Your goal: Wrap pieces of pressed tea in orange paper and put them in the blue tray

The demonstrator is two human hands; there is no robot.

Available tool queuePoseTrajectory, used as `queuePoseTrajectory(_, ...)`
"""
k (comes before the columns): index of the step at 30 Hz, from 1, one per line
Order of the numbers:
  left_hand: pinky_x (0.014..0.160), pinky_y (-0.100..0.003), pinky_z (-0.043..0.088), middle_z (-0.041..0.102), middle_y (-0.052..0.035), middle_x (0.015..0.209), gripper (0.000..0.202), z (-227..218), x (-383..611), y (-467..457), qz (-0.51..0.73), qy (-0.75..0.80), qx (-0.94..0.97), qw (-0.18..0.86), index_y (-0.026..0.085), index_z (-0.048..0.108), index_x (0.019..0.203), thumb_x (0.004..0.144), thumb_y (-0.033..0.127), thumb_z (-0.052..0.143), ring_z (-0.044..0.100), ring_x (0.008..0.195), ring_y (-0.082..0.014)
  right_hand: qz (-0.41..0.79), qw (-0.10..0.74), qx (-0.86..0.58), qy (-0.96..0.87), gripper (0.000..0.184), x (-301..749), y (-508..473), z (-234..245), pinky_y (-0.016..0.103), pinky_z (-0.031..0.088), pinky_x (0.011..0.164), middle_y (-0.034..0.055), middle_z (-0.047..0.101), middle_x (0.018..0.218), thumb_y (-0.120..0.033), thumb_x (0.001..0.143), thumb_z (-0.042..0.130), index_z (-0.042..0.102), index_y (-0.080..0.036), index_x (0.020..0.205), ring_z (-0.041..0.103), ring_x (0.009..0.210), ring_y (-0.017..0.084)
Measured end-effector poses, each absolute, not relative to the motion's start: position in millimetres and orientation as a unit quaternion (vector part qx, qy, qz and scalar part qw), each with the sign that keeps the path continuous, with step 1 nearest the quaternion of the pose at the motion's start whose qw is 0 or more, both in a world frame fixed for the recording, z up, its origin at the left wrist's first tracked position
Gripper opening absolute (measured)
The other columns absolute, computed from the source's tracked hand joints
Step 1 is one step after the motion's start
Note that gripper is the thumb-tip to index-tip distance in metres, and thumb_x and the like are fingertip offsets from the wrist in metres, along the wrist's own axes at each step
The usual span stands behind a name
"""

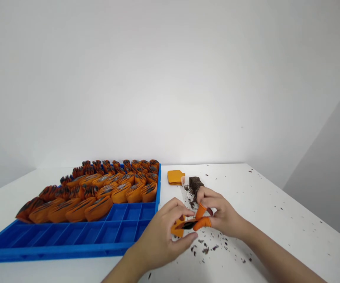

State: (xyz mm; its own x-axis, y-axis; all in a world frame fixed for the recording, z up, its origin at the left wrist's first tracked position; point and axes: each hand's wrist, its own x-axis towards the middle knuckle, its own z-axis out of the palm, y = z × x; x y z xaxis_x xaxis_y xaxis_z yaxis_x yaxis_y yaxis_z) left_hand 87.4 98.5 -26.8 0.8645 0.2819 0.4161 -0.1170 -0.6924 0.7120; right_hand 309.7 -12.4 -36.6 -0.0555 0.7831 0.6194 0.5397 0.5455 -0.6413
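A small orange pouch (189, 225) with a dark inside is held between my two hands, its mouth facing up toward me. My left hand (165, 228) grips its left side, thumb below and fingers above. On my right hand (221, 214), orange finger cots cover the thumb and index finger. Those two fingertips close on the pouch's right end. Whatever lies deep in the pouch is too dark to make out. Just beyond my right hand is a stack of dark brown, crumbly slabs (196, 183), partly hidden by its fingers.
A blue compartment tray (69, 251) fills the left side, with rows of filled orange pouches (99, 208) standing in it. A stack of flat orange pieces (175, 177) lies behind my hands. Dark flakes (206, 250) are scattered over the white table (276, 220). A white wall stands behind.
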Motion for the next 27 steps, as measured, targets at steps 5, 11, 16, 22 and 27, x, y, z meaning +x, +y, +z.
queuePoseTrajectory(5,0.068,-0.028,0.051,0.074,-0.0043,0.091,0.012,-23.9,86.0,106.9,0.248,0.037,0.885,0.393,0.025,0.084,0.106,0.098,0.027,0.075,0.065,0.078,-0.0168,0.125,0.492,-0.476,-0.718,0.041,310.1,-11.5,-36.4,0.03,0.037,0.062,0.0001,0.05,0.086,-0.059,0.082,0.088,0.075,-0.021,0.077,0.045,0.074,0.015)
queuePoseTrajectory(11,0.073,-0.03,0.054,0.074,-0.0064,0.103,0.014,-20.8,84.1,118.6,0.281,0.081,0.87,0.397,0.026,0.086,0.095,0.099,0.026,0.072,0.069,0.086,-0.0189,0.125,0.487,-0.494,-0.709,0.058,313.3,-9.4,-41.5,0.029,0.038,0.059,0.0004,0.049,0.088,-0.074,0.066,0.092,0.074,-0.022,0.084,0.044,0.073,0.015)
queuePoseTrajectory(16,0.089,-0.037,0.056,0.071,-0.0048,0.101,0.02,-1.2,44.6,140.0,0.295,0.153,0.911,0.244,0.033,0.086,0.099,0.103,0.034,0.066,0.068,0.098,-0.0237,0.103,0.466,-0.506,-0.718,0.053,318.2,-10.2,-44.3,0.029,0.039,0.059,0.0015,0.049,0.09,-0.07,0.078,0.088,0.072,-0.022,0.09,0.045,0.074,0.016)
queuePoseTrajectory(22,0.075,-0.032,0.06,0.08,-0.0017,0.1,0.033,12.7,-37.8,184.3,0.308,0.318,0.876,0.19,0.034,0.088,0.09,0.095,0.06,0.07,0.074,0.084,-0.0242,0.064,0.426,-0.509,-0.745,0.032,313.0,-16.5,-39.4,0.03,0.039,0.06,0.0011,0.048,0.085,-0.051,0.097,0.076,0.064,-0.022,0.089,0.043,0.073,0.017)
queuePoseTrajectory(27,0.067,-0.032,0.061,0.081,-0.002,0.089,0.035,9.5,-71.5,213.0,0.311,0.407,0.832,0.211,0.03,0.089,0.087,0.085,0.062,0.074,0.075,0.066,-0.0225,0.047,0.407,-0.51,-0.756,0.032,311.9,-16.3,-38.2,0.03,0.037,0.059,0.0001,0.046,0.083,-0.051,0.096,0.077,0.064,-0.023,0.088,0.042,0.071,0.017)
